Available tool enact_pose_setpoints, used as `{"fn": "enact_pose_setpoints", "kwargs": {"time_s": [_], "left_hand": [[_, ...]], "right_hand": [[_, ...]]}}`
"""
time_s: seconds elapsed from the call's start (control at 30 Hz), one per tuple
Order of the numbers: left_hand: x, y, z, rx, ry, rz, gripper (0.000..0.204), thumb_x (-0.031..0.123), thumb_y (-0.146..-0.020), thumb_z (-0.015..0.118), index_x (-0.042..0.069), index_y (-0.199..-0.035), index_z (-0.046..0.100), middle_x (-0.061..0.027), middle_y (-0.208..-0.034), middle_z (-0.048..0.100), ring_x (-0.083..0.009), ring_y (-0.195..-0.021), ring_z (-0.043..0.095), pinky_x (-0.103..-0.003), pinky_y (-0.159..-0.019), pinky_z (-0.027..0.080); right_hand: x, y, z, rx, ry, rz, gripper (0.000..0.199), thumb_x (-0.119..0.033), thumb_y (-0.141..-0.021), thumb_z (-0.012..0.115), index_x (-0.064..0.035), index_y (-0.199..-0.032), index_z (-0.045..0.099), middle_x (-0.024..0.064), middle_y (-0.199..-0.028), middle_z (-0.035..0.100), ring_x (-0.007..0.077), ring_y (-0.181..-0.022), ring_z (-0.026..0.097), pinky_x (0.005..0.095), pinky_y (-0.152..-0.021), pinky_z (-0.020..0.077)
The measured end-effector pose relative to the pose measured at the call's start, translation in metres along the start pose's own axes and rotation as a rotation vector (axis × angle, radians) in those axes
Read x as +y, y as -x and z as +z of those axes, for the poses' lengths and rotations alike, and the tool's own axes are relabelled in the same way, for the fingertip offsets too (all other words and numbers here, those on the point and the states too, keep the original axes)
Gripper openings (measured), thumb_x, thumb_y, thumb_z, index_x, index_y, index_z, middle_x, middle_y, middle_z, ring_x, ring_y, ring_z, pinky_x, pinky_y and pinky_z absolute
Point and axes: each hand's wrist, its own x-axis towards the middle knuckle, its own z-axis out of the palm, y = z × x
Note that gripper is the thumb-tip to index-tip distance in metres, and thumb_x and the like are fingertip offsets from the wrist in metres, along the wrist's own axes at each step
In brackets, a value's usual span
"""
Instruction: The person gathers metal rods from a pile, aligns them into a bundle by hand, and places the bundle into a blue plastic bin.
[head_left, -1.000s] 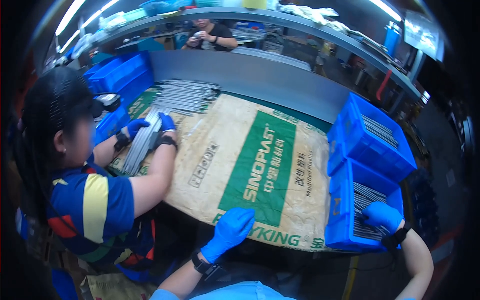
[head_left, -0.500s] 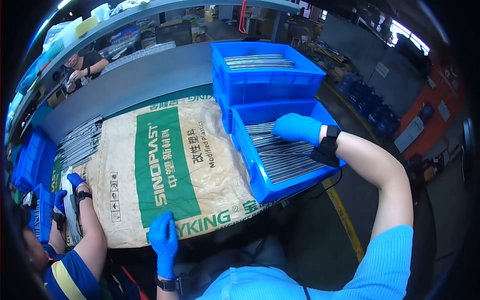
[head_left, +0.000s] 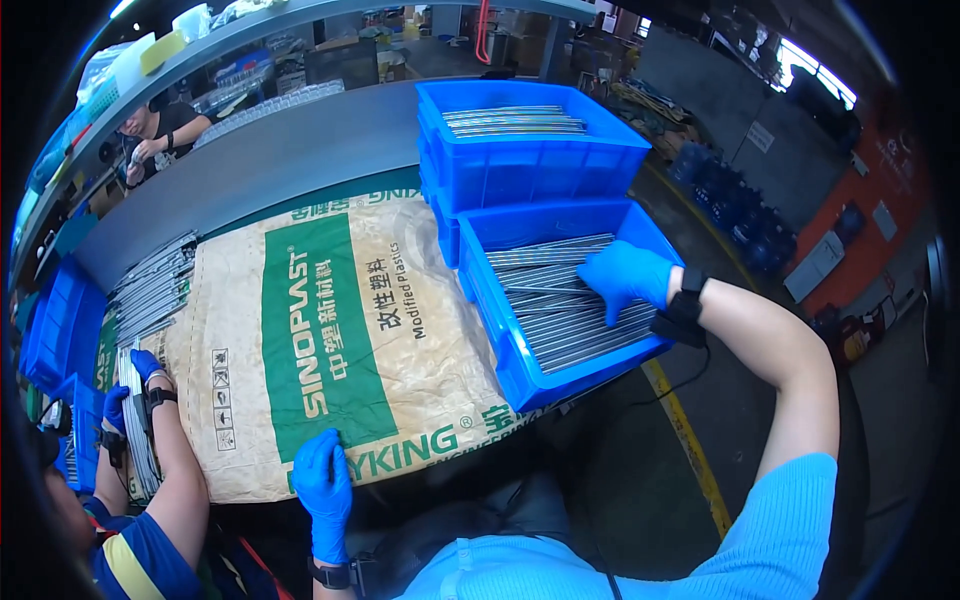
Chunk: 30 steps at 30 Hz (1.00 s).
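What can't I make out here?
Head view: whether fingers of the right hand grip metal rods; the hand hides contact.
Head view: floor of the near blue bin; rods cover it.
Head view: back of the left co-worker, cut off by the picture's dark rim.

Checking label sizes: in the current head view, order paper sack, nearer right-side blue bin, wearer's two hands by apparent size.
1. Paper sack
2. Nearer blue bin
3. Left hand and right hand: too alike to rank

Yellow floor line [head_left: 689, 450] and orange wall [head_left: 860, 262]
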Motion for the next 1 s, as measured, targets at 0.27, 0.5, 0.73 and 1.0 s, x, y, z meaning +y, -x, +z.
{"fn": "enact_pose_setpoints", "kwargs": {"time_s": [0.27,0.5,0.73,1.0], "left_hand": [[-0.002,-0.002,0.001,0.007,-0.005,0.001,0.018,0.0,-0.079,0.059,0.0,-0.096,0.062,-0.0151,-0.096,0.063,-0.0291,-0.087,0.06,-0.035,-0.077,0.047],[0.002,-0.001,0.0,-0.002,-0.026,-0.006,0.019,-0.001,-0.077,0.06,0.001,-0.096,0.063,-0.015,-0.094,0.063,-0.0292,-0.087,0.06,-0.035,-0.076,0.047],[0.003,-0.004,0.004,0.009,-0.01,-0.007,0.018,-0.001,-0.077,0.06,0.001,-0.095,0.063,-0.0144,-0.094,0.064,-0.0295,-0.086,0.061,-0.036,-0.076,0.047],[-0.002,0.001,-0.014,0.02,-0.074,-0.029,0.019,0.003,-0.078,0.06,0.003,-0.097,0.063,-0.0137,-0.094,0.064,-0.0294,-0.083,0.061,-0.037,-0.074,0.048]], "right_hand": [[0.013,-0.001,0.014,0.128,0.024,0.066,0.016,-0.014,-0.071,0.063,-0.005,-0.084,0.065,0.015,-0.084,0.065,0.0323,-0.08,0.063,0.0403,-0.069,0.0508],[0.025,-0.041,0.021,0.338,-0.035,0.015,0.016,-0.01,-0.079,0.05,-0.0046,-0.082,0.065,0.0163,-0.084,0.064,0.0329,-0.08,0.063,0.0415,-0.068,0.0507],[0.039,-0.066,0.027,0.531,-0.056,0.08,0.018,-0.01,-0.081,0.048,-0.0061,-0.079,0.065,0.0167,-0.083,0.064,0.0342,-0.08,0.062,0.0421,-0.067,0.0502],[0.036,-0.059,-0.008,0.404,-0.26,-0.083,0.013,-0.012,-0.07,0.054,-0.0035,-0.072,0.063,0.0208,-0.072,0.06,0.037,-0.064,0.057,0.0446,-0.054,0.0432]]}}
